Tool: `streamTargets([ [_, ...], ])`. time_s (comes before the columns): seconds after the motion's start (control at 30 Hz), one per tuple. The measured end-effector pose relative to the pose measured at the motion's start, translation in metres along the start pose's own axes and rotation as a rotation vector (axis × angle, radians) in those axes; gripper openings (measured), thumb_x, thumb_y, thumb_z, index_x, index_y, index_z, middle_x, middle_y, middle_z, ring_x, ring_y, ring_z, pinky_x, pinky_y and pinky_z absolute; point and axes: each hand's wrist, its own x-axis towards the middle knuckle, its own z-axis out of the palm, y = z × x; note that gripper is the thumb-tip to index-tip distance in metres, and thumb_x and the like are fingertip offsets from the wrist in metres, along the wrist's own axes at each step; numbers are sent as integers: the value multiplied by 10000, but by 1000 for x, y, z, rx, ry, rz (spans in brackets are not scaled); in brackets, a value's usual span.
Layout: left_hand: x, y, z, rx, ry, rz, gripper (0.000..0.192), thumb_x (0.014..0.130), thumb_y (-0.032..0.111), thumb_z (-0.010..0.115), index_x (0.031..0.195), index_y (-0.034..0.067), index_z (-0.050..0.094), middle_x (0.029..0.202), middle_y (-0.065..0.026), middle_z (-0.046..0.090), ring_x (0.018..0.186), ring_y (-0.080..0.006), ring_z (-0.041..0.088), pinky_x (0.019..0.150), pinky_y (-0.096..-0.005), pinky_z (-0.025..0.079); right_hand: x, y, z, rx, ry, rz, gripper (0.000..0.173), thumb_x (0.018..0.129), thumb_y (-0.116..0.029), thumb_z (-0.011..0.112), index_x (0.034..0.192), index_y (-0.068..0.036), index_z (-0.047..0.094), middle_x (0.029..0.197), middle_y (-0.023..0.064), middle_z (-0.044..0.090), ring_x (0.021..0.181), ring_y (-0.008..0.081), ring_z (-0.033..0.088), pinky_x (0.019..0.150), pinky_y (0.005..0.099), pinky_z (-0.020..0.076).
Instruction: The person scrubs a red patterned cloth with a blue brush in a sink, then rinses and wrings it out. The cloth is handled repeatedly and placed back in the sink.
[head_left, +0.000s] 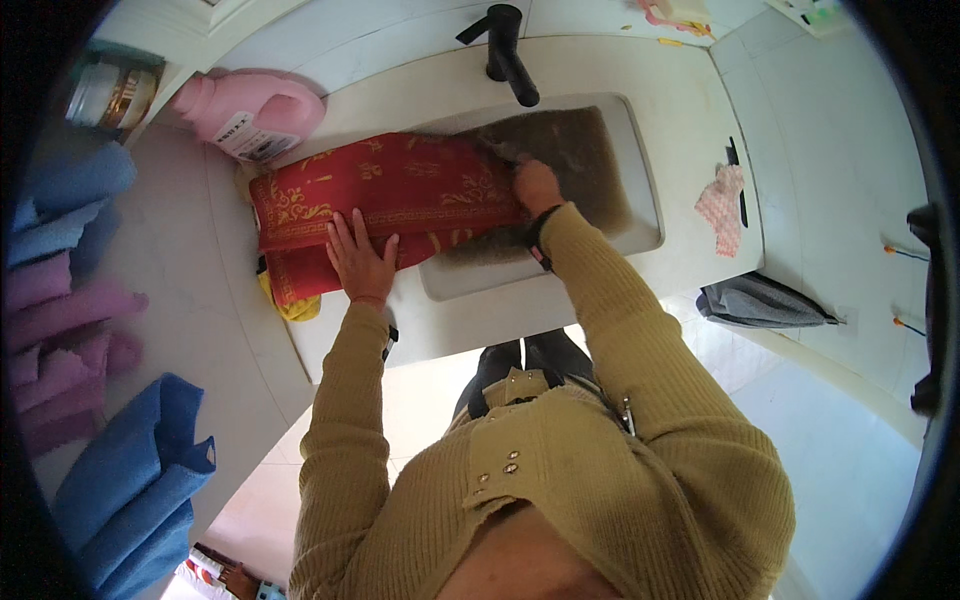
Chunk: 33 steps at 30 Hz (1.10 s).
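Observation:
A folded red mat with yellow patterns (390, 184) lies across the counter's left part and over the left side of the sink (646, 202). My left hand (361, 259) rests palm down on the mat's front part, fingers spread. At the mat's right end, over the sink, my right hand (537, 186) is curled; whether it grips the mat's edge or something else is hidden. Brownish water (592, 169) stands in the rectangular sink. The black faucet (510, 56) rises behind it.
A pink detergent jug (259, 112) stands at the back left. A yellow cloth (300, 306) pokes out under the mat's left end. Blue cloth (142, 480) hangs at left. A pink patterned cloth (721, 210) lies on the counter's right, with a grey cloth (765, 301) hanging below.

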Motion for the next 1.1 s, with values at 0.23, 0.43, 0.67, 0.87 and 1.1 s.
streamTargets([
  [0.23, -2, -4, 8, 28, 75, 55, 773, 846, 554, 527, 1444, 129, 283, 1483, -210, 230, 1361, -395, 228, 1073, -537, 223, -62, -21, 18, 171, -105, -549, 309, 894, -178, 510, 1172, -45, 538, 856, 215, 646, 793, 387, 628, 667, 444, 499],
  [0.43, 0, -3, 5, 46, 38, 31, 780, 840, 570, 530, 1439, 130, 295, 1476, -216, 242, 1359, -394, 233, 1071, -539, 226, -50, 22, -2, 28, -135, -300, 246, 893, -164, 501, 1091, -39, 577, 913, 217, 646, 848, 386, 620, 728, 449, 498],
  [0.67, -1, -2, 6, 35, 49, 35, 769, 845, 569, 525, 1436, 131, 302, 1478, -216, 237, 1367, -389, 216, 1081, -529, 216, -81, -22, -14, 169, -267, -578, 250, 905, -167, 457, 1085, -60, 594, 898, 189, 662, 816, 346, 645, 738, 437, 506],
  [0.87, 0, -1, 2, -10, 21, 8, 761, 846, 566, 526, 1432, 132, 307, 1491, -205, 211, 1371, -384, 209, 1084, -532, 202, -79, 11, -19, -150, -443, -146, 167, 867, -145, 520, 895, -55, 659, 867, 180, 667, 815, 349, 658, 666, 443, 526],
  [1.1, -2, -1, 4, -22, 59, 18, 757, 848, 563, 524, 1431, 131, 310, 1491, -199, 217, 1374, -380, 204, 1091, -526, 192, -99, -29, -28, 78, -281, -320, 257, 927, -232, 432, 1006, -33, 575, 820, 205, 645, 793, 377, 628, 691, 471, 500],
])
